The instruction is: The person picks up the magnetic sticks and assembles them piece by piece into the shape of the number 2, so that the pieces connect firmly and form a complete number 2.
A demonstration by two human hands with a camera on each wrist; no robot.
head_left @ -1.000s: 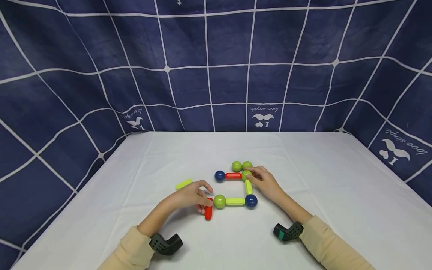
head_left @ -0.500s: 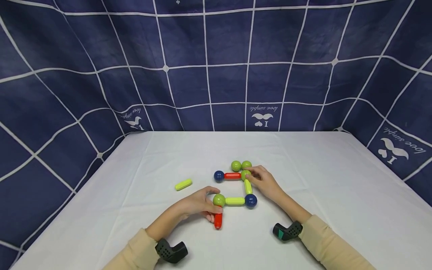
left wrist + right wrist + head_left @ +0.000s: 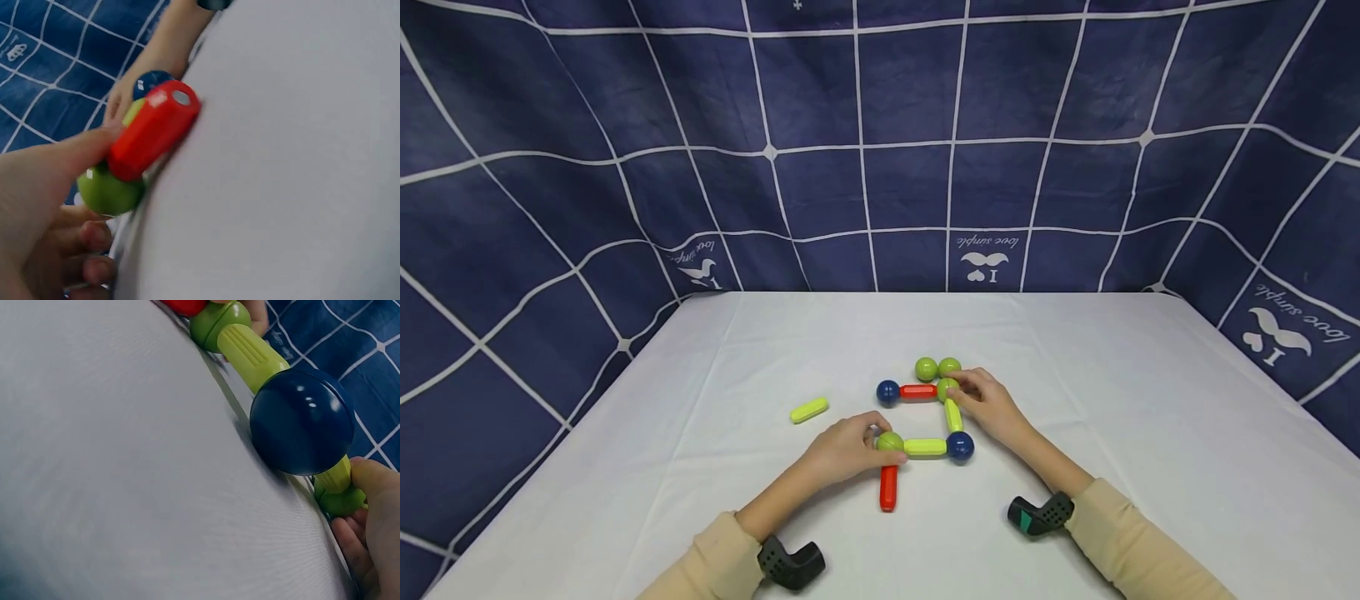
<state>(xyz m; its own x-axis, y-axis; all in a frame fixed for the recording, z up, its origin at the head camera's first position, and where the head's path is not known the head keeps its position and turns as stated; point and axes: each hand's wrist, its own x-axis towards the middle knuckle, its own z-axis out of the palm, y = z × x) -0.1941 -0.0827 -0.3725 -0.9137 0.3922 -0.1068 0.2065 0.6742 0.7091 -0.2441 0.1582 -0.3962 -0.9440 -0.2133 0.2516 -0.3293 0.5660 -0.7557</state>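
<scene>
Working remotely, I had the left hand (image 3: pixel 847 450) clamped on the nearer green ball (image 3: pixel 890 441), with the red rod (image 3: pixel 888 490) at that ball's six o'clock. A yellow rod (image 3: pixel 926 447) ran from its three o'clock to the nearer blue ball (image 3: pixel 959 447). The right hand (image 3: pixel 994 412) pinched the farther green ball (image 3: pixel 947 389), toward two o'clock. To seat the red rod well, I judged, its end needed to meet the ball squarely, without twisting the yellow rod loose.

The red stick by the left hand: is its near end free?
Free: the red stick shows a bare silvery tip there, without a ball.
</scene>
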